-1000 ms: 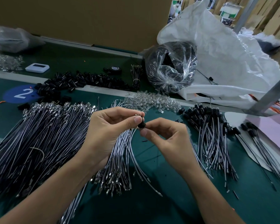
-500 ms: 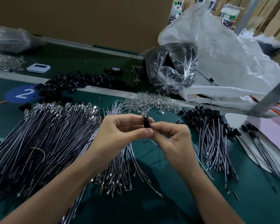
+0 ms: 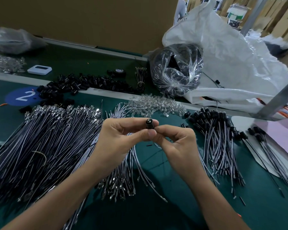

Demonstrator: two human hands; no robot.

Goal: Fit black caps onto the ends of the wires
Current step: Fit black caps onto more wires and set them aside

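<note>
Landmark: the clear LED pile [image 3: 156, 106] on the green surface [image 3: 181, 205].
Black cap: the black cap [image 3: 149, 123] is held up just in front of the clear LED pile, open end toward the camera, with something pale glinting inside.
Left hand: the left hand [image 3: 120, 138] pinches the cap's barrel between thumb and forefinger.
Right hand: the right hand [image 3: 178, 143] pinches the cap's lower end with its fingertips; any wire there is hidden by the fingers.
Step, as judged: seating one cap on a wire end.
Doing it well: hold the barrel firm, feed straight along its axis so the terminal does not bend, push until it stops, then look into the open end to check.
Supply: the loose caps [image 3: 83, 83] lie left of the pile and farther back, and the uncapped wires [image 3: 45, 138] left and nearer.
Done: the capped wires [image 3: 214, 130] lie right of the pile.
</note>
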